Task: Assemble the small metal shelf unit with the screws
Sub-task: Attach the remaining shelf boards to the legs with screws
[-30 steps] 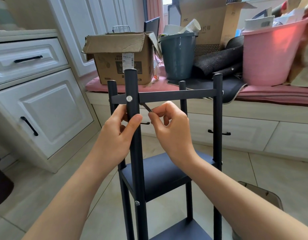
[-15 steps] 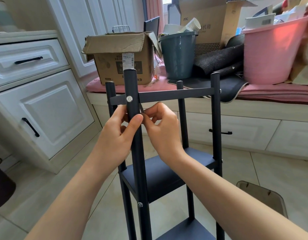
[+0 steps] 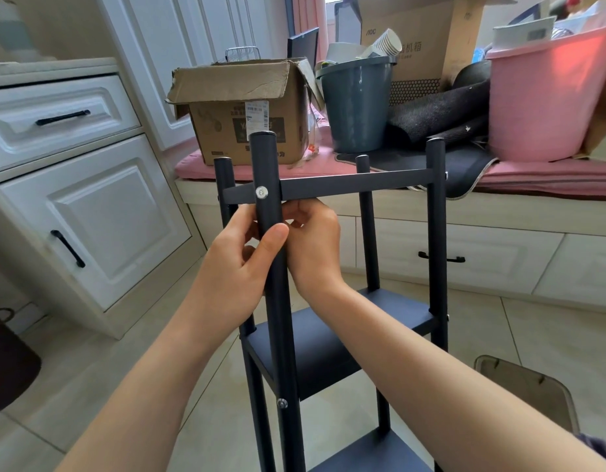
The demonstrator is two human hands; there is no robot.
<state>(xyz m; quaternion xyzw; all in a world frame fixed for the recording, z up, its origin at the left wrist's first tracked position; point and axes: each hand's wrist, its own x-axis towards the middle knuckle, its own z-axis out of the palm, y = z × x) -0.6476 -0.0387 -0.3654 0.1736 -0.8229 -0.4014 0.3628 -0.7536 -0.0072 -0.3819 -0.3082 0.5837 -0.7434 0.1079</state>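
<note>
Below top crossbar (image 3: 356,185): left hand (image 3: 240,267) wraps front post (image 3: 270,233); right hand (image 3: 311,247) curled behind, contents hidden, probably key. Shelf unit (image 3: 342,338) rigid, light; steady by post.

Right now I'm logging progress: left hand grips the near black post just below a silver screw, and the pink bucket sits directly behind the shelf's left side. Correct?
Not quite. The head view shows the pink bucket behind the right side. The left hand does grip the near post below the silver screw.

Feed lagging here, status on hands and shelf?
Left hand grips front post. Right hand curled behind post, contents hidden. Top screw in. Nothing blocking.
</note>
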